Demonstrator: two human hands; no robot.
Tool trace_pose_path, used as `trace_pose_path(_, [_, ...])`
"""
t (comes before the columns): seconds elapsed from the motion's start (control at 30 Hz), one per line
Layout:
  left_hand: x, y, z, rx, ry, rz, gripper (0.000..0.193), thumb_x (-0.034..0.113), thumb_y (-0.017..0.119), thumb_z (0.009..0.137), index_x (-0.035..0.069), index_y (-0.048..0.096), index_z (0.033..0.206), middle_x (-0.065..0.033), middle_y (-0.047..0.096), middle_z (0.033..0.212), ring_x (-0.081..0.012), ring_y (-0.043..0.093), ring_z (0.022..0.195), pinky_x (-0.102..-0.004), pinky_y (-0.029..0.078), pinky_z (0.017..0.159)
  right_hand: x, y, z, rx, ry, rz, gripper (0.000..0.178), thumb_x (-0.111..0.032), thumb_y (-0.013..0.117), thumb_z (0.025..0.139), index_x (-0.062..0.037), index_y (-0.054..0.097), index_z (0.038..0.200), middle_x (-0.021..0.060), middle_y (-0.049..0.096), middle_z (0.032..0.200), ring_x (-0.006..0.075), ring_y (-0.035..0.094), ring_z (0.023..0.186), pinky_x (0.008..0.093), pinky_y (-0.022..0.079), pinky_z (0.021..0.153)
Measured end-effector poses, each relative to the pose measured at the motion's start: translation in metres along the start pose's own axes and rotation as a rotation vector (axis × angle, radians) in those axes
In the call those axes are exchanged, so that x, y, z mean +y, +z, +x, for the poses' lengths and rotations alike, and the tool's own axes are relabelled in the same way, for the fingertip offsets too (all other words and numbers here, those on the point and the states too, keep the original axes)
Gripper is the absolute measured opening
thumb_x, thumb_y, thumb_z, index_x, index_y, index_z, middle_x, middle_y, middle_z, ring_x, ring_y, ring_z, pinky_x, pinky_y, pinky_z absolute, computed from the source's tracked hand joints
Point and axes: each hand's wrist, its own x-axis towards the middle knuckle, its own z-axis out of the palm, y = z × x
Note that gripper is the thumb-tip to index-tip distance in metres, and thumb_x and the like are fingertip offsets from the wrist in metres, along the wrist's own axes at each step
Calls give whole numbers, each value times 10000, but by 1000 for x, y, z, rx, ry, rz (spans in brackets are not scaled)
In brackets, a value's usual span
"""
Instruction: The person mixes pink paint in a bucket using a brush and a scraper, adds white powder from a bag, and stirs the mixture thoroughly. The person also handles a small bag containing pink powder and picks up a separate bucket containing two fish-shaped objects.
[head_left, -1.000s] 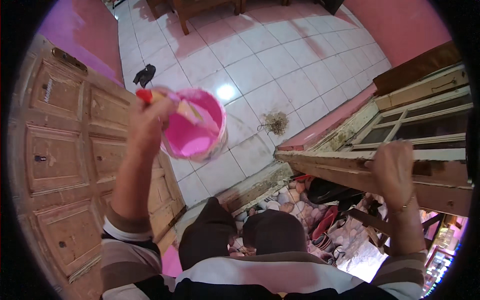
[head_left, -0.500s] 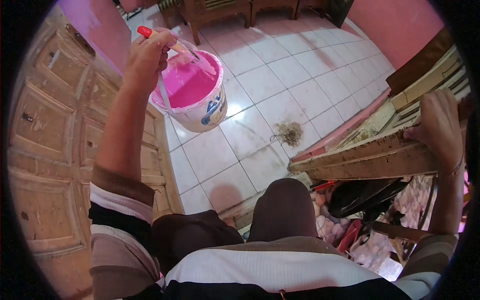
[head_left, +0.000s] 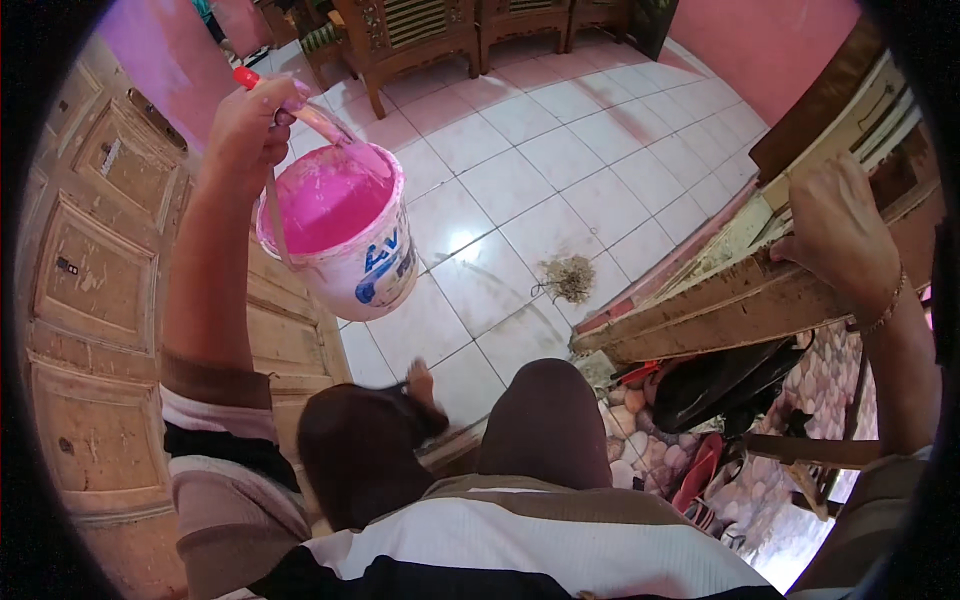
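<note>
My left hand (head_left: 252,128) is closed round a paintbrush (head_left: 322,122) and the handle of a white bucket (head_left: 372,270). The brush has a red-tipped handle, and its bristles, coated pink, hang over the bucket's mouth. Bright pink paint (head_left: 330,205) fills part of the bucket, which hangs tilted above the floor. On the right side, my right hand (head_left: 842,215) grips the worn wooden frame (head_left: 720,310), fingers over its top and thumb along the near edge.
A panelled wooden door (head_left: 95,290) stands along the left. Wooden chairs (head_left: 415,50) line the far side of the tiled floor (head_left: 520,200). A small dried clump (head_left: 568,278) lies ahead. Beyond the frame are a black bag (head_left: 720,385) and a red sandal (head_left: 697,470).
My left hand and the bucket have shifted left and lower in view. A bare foot has come forward onto the tiles. My right hand stays on the frame.
</note>
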Motion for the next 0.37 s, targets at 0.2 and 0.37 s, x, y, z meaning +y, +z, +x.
trace_pose_path(0.2, [-32, 2, 26, -22, -38, -149, 60, 107, 625, 759, 80, 583, 792, 59, 391, 608, -16, 273, 437, -195, 185, 397, 14, 27, -4, 336, -170, -41, 382, -285, 779, 680, 8, 583, 826, 169, 581, 862, 330, 560, 887, 453, 389, 948])
trace_pose_path(0.37, [-72, 10, 56, -85, -94, -297, 204, 78, 641, 735, 27, 584, 923, -46, 610, 781, -41, 328, 455, -200, 209, 399, 3, 31, 23, 142, -65, -185, 511, -356, 725, 771, 18, 561, 1078, 206, 533, 1142, 369, 469, 1146, 501, 281, 1100])
